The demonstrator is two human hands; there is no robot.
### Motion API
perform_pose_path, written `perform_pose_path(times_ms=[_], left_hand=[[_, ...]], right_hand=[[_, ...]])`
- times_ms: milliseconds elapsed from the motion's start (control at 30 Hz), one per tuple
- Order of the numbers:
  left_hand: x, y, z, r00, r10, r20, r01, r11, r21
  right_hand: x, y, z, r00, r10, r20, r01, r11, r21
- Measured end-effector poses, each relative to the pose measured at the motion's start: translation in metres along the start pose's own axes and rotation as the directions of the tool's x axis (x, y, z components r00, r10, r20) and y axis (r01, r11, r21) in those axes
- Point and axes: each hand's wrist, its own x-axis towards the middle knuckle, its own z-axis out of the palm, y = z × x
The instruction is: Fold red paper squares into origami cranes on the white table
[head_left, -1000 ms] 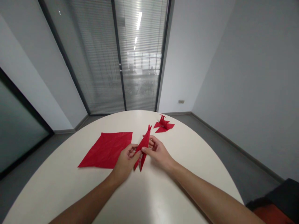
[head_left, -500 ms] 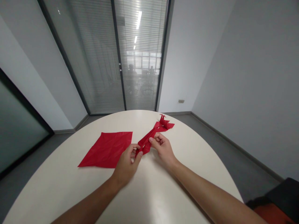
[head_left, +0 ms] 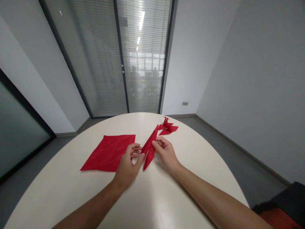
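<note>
A long, narrow piece of folded red paper (head_left: 150, 146) slants over the white table, its lower end split into two points. My right hand (head_left: 165, 152) pinches its right side between thumb and fingers. At its left edge is my left hand (head_left: 130, 162), fingers spread and thumb apart, the fingertips at or just touching the paper. Beyond the paper's upper tip stand folded red paper cranes (head_left: 168, 127), partly overlapping so that I cannot tell how many. To the left lies a creased red paper sheet (head_left: 109, 152), its right corner hidden behind my left hand.
The round white table (head_left: 71, 194) curves away on both sides. Behind it are a glass partition with blinds (head_left: 143, 86) and grey-white walls. A dark and orange object (head_left: 283, 206), perhaps a chair, shows at the lower right.
The folded paper has turned more upright, and its lower points have come out from between my left fingers. My left hand has loosened and moved slightly left. My right hand keeps its pinch.
</note>
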Motion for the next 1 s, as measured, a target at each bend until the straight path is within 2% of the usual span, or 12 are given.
perform_pose_path(times_ms=[133,267,500,800,1000], left_hand=[[0.003,0.001,0.003,0.996,-0.063,0.060,0.068,0.995,-0.074],[0.006,0.001,0.003,0.997,-0.062,0.053,0.067,0.993,-0.094],[0.006,0.002,0.006,0.996,-0.053,0.067,0.064,0.983,-0.170],[0.007,0.003,0.004,0.998,-0.038,0.058,0.047,0.986,-0.163],[0.005,0.002,0.005,0.998,-0.064,0.000,0.063,0.978,-0.197]], right_hand=[[-0.003,0.005,0.001,0.989,0.037,0.140,-0.030,0.998,-0.051],[-0.006,0.006,0.003,0.989,0.025,0.145,-0.021,0.999,-0.030],[-0.012,0.003,0.008,0.978,-0.014,0.209,0.038,0.993,-0.110],[-0.009,0.004,0.005,0.985,-0.054,0.162,0.077,0.987,-0.140],[-0.010,0.004,0.006,0.991,-0.069,0.113,0.084,0.986,-0.143]])
